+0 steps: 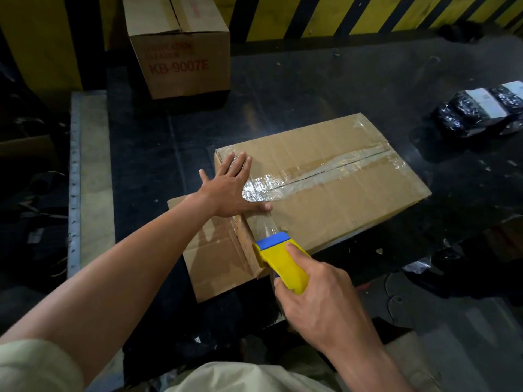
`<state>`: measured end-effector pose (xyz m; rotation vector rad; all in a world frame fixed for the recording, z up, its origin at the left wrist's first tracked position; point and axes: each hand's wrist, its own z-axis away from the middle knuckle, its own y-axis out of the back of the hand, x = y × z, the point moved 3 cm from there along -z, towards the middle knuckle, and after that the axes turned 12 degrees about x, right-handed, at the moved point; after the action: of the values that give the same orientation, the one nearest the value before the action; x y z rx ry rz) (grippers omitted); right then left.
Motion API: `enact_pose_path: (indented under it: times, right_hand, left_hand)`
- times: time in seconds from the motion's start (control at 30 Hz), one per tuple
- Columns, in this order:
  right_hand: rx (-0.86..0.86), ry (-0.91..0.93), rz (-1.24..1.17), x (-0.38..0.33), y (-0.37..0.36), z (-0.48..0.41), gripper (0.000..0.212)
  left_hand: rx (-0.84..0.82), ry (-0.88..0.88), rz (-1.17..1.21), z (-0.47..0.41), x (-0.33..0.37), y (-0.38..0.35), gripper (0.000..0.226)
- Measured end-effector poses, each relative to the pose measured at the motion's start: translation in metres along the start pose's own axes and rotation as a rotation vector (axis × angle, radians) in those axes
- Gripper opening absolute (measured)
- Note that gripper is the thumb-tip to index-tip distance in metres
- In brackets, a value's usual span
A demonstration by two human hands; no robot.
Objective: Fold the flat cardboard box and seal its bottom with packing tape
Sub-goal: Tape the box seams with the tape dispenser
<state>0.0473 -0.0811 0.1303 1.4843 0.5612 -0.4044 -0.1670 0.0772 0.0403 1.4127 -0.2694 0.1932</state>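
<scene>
Along the far left edge, a pale metal-edged ledge runs front to back beside the dark, scuffed floor mat, and behind it rises a yellow and black striped wall. An upright brown carton printed with red lettering stands at the back left, well apart from the work, with bare mat between them.

The left hand lies flat with fingers spread, palm pressed on the near left corner of the cardboard box, the thumb stretched along the box's near edge. The box is folded into shape and rests bottom-up on the mat in the middle of the view, its matte brown flaps meeting in a centre seam covered by a glossy, wrinkled strip of clear packing tape. Under its left end a flat piece of cardboard sticks out toward the person.

A stretched film of tape runs from the box's near corner down to the tape dispenser — smooth yellow plastic with a blue front edge — which the right hand grips closed, index finger laid along its top.

To the right the mat is open and shiny, speckled with small scraps. At the far right edge sit black plastic-wrapped bundles with white labels, well apart from the box.
</scene>
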Motion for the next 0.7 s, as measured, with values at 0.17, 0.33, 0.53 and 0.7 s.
enact_pose_path:
  times: [0.17, 0.33, 0.53, 0.7]
  right_hand:
    - [-0.032, -0.036, 0.021, 0.003, -0.005, 0.009, 0.066]
    - [-0.011, -0.045, 0.075, 0.003, -0.006, 0.011, 0.068]
    - [0.008, -0.032, 0.081, 0.005, -0.006, 0.013, 0.068]
    - [-0.014, -0.014, 0.081, 0.005, -0.005, 0.009, 0.069]
  left_hand:
    - [0.000, 0.006, 0.003, -0.001, 0.000, -0.001, 0.139]
    - [0.048, 0.014, -0.073, 0.002, 0.004, 0.000, 0.139]
    - [0.057, -0.057, -0.102, 0.021, 0.019, -0.011, 0.142]
    - [0.061, -0.041, -0.107, 0.018, 0.016, -0.013, 0.142]
